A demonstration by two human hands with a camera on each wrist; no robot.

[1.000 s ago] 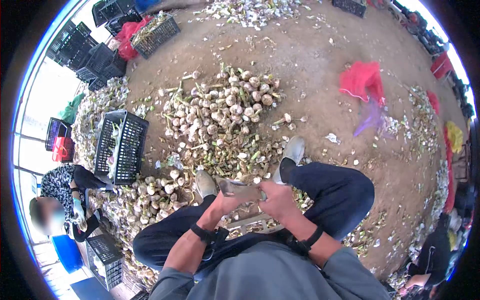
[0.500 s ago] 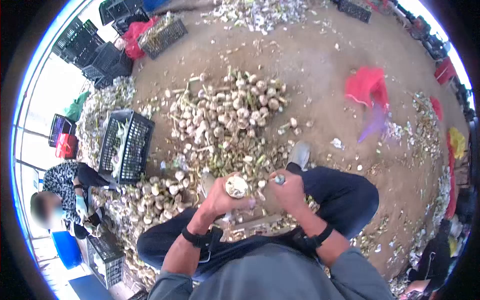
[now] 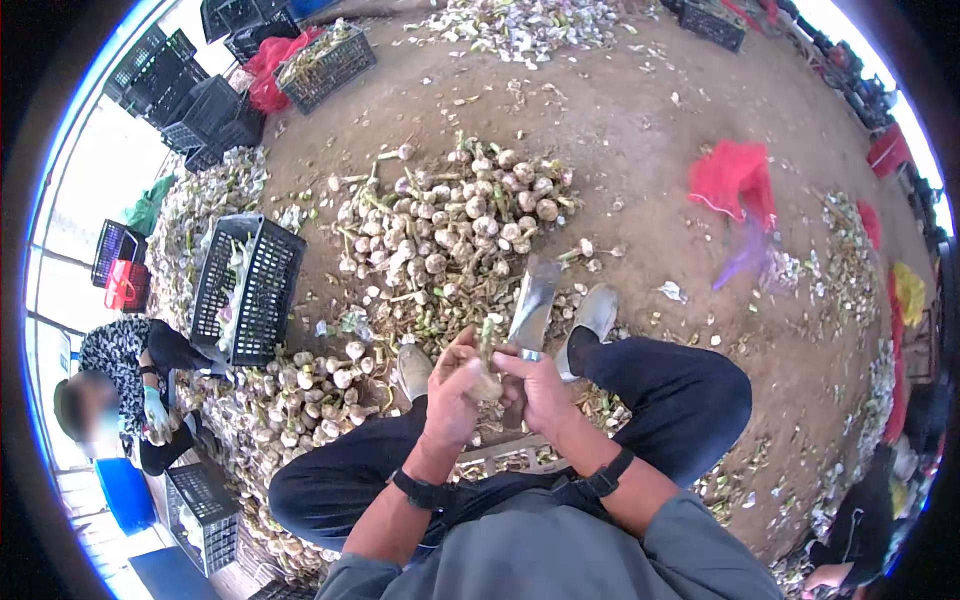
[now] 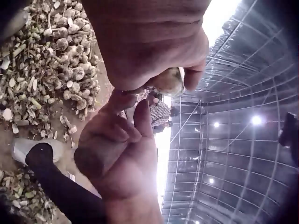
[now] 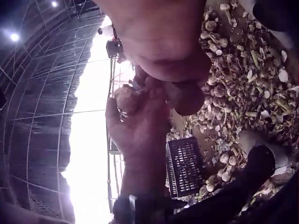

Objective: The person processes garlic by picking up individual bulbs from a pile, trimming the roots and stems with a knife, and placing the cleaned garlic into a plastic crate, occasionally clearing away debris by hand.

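Garlic work fills the head view: the left hand (image 3: 455,388) curls round a pale garlic bulb with a green stalk (image 3: 487,372), the stalk pointing up from the fist. Touching that bulb from the other side, the right hand (image 3: 540,390) grips the handle of a broad grey metal cleaver (image 3: 533,301), whose blade points away from the bulb toward the loose heap of untrimmed garlic bulbs (image 3: 450,225) on the brown dirt floor (image 3: 640,120). The two hands meet at the bulb, above the person's dark trouser legs (image 3: 680,390). Left of the bulb stands a black plastic lattice crate (image 3: 245,290), and far right of it lies a red mesh sack (image 3: 733,178). Beyond the crate, a second person in a patterned top (image 3: 115,365) crouches.

Left wrist view: the left hand (image 4: 149,44) fills the top, thumb and fingers pinching the bulb (image 4: 169,81). Just below the bulb sits the right hand (image 4: 119,154), its fingers folded over the cleaver handle. Left of the bulb spreads the garlic heap (image 4: 51,60).

Right wrist view: the right hand (image 5: 163,42) looms close and blurred, its grip not clearly shown here. The left hand (image 5: 138,116) holds the bulb (image 5: 125,98) just beside it; below the bulb stands the crate (image 5: 184,165).
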